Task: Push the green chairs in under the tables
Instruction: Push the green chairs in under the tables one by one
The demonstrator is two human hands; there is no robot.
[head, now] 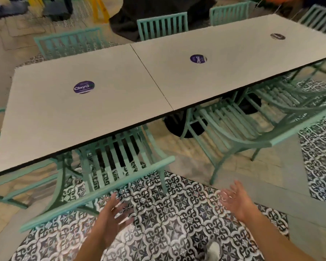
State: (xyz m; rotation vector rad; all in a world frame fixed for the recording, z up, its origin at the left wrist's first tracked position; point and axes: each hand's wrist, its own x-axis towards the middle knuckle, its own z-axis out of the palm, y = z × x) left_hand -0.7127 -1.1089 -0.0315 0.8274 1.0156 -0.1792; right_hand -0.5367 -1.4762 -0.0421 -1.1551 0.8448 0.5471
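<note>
A long row of pale tables point(105, 110) runs from lower left to upper right. A green slatted chair point(94, 193) stands right in front of me, its seat partly under the near table edge, its backrest toward me. A second green chair point(239, 129) sits to the right, half under the edge. My left hand point(111, 217) hovers open just behind the near chair's back rail, fingers spread, touching nothing. My right hand point(235, 198) is open too, palm turned inward, in the gap between the two chairs.
More green chairs point(162, 25) line the far side of the tables, and another point(294, 98) stands further right. Purple round stickers point(83, 87) mark the tabletops. Black table bases point(184, 125) stand underneath. Patterned floor tiles point(173, 213) lie below me.
</note>
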